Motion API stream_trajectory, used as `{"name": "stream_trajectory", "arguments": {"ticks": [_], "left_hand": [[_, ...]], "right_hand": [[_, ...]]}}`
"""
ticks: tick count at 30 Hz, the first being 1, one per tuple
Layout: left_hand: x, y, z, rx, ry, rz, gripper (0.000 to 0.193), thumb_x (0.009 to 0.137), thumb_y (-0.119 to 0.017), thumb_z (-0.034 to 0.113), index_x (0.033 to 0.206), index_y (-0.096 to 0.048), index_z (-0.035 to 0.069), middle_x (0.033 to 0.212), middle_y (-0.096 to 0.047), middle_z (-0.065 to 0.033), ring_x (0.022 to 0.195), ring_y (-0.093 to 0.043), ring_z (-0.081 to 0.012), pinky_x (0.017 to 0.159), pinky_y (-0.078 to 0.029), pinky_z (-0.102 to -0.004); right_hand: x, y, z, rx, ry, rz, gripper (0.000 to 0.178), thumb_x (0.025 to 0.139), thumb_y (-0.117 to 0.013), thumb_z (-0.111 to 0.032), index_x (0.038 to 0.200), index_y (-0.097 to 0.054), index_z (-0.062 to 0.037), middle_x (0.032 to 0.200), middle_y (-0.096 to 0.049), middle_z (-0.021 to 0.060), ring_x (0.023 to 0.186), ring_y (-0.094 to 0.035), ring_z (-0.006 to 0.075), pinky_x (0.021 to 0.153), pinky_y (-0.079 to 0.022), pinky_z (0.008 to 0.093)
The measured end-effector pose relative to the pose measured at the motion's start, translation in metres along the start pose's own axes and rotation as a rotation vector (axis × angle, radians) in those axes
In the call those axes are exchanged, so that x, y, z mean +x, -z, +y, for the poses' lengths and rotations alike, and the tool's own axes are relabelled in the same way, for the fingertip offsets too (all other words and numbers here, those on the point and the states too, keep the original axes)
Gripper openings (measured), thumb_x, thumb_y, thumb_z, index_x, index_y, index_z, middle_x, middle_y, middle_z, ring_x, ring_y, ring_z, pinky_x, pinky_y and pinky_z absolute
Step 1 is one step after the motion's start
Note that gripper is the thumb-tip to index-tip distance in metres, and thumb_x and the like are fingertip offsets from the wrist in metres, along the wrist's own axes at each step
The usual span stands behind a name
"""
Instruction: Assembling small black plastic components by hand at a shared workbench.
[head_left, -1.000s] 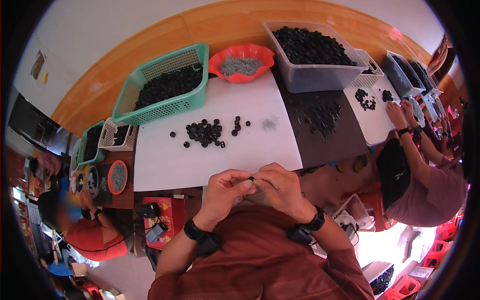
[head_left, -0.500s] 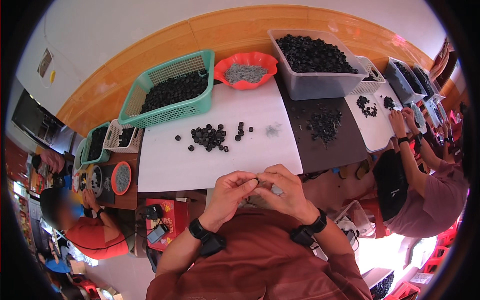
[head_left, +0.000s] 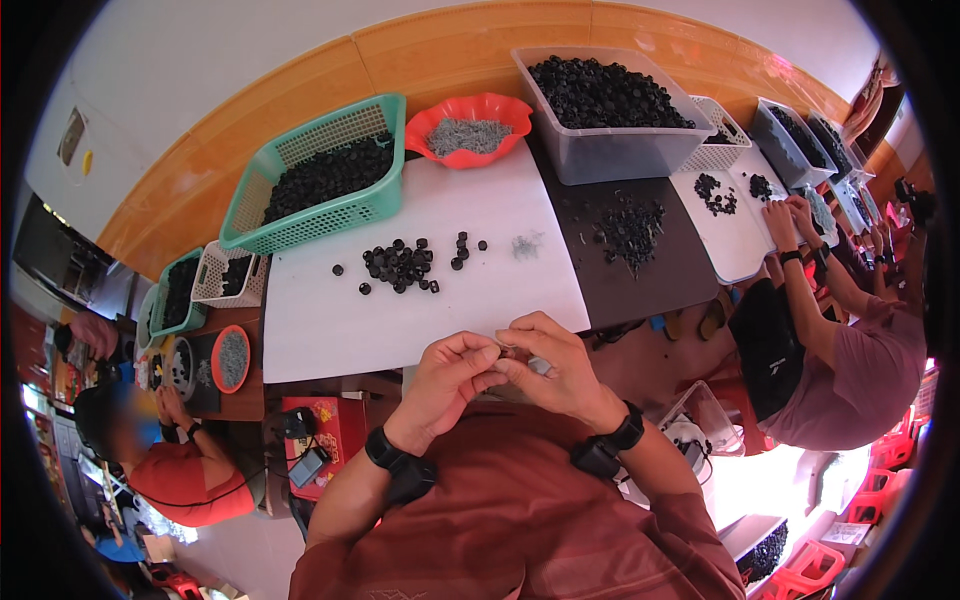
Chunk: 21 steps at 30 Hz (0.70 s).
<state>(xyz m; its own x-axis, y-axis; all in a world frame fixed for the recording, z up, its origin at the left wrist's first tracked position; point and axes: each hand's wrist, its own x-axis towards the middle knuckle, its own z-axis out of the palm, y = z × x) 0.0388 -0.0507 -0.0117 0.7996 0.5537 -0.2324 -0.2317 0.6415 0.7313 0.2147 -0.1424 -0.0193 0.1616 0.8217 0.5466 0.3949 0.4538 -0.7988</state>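
Note:
My left hand (head_left: 450, 382) and my right hand (head_left: 552, 368) meet in front of my body, just off the near edge of the white work mat (head_left: 330, 335). Both are closed in a pinch, fingertip to fingertip, around a small dark round part (head_left: 507, 351) that the fingers mostly hide. Beyond them on the mat lies a pile of small black round parts (head_left: 398, 265), with several more scattered beside it. To the right of the pile is a small patch of thin grey pieces (head_left: 526, 245).
Behind the mat stand a green basket (head_left: 310, 232) of black parts, a red scalloped bowl (head_left: 470, 158) of thin grey pieces and a clear bin (head_left: 625, 160) of black parts. A dark board (head_left: 665, 280) adjoins on the right. Co-workers sit left (head_left: 190, 480) and right (head_left: 850, 370).
The whole view has shifted a little, so the table sits further left. My hands stay together; the dark part, plainer before, is now more covered by my fingers.

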Motion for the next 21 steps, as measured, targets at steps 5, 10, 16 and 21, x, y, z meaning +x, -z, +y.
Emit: {"name": "stream_trajectory", "arguments": {"ticks": [5, 10, 16, 21], "left_hand": [[0.000, 0.006, 0.002, -0.037, 0.035, 0.010, 0.011, 0.100, -0.065, 0.009, 0.108, -0.068, 0.001, 0.107, -0.073, -0.0110, 0.095, -0.072, -0.0168, 0.085, -0.062, -0.0305], [0.001, 0.003, 0.005, -0.100, 0.024, 0.044, 0.014, 0.100, -0.064, 0.008, 0.113, -0.068, 0.001, 0.111, -0.072, -0.0123, 0.098, -0.072, -0.0177, 0.086, -0.062, -0.0305], [0.003, 0.002, 0.004, -0.127, 0.011, 0.050, 0.024, 0.100, -0.064, 0.007, 0.124, -0.066, 0.001, 0.115, -0.072, -0.0130, 0.100, -0.072, -0.0181, 0.087, -0.062, -0.0311], [0.008, 0.002, 0.003, -0.136, -0.005, 0.042, 0.023, 0.100, -0.065, 0.007, 0.123, -0.066, 0.002, 0.113, -0.071, -0.0104, 0.100, -0.071, -0.0175, 0.086, -0.061, -0.0310]], "right_hand": [[0.002, -0.003, 0.001, 0.049, -0.066, -0.042, 0.030, 0.090, -0.075, -0.005, 0.119, -0.069, -0.0001, 0.104, -0.064, 0.0104, 0.082, -0.066, 0.0179, 0.070, -0.055, 0.0291], [0.007, -0.007, 0.004, 0.075, -0.046, -0.050, 0.031, 0.092, -0.073, -0.005, 0.122, -0.068, -0.0010, 0.103, -0.065, 0.0106, 0.081, -0.065, 0.0178, 0.070, -0.054, 0.0292], [0.008, -0.007, 0.004, 0.152, -0.115, 0.004, 0.029, 0.091, -0.074, -0.002, 0.119, -0.068, -0.0028, 0.102, -0.065, 0.0100, 0.081, -0.064, 0.0149, 0.066, -0.054, 0.0277], [0.008, -0.008, 0.011, 0.036, 0.022, 0.117, 0.022, 0.086, -0.078, -0.001, 0.108, -0.072, -0.0031, 0.103, -0.065, 0.0093, 0.073, -0.064, 0.0138, 0.062, -0.053, 0.0271]]}}
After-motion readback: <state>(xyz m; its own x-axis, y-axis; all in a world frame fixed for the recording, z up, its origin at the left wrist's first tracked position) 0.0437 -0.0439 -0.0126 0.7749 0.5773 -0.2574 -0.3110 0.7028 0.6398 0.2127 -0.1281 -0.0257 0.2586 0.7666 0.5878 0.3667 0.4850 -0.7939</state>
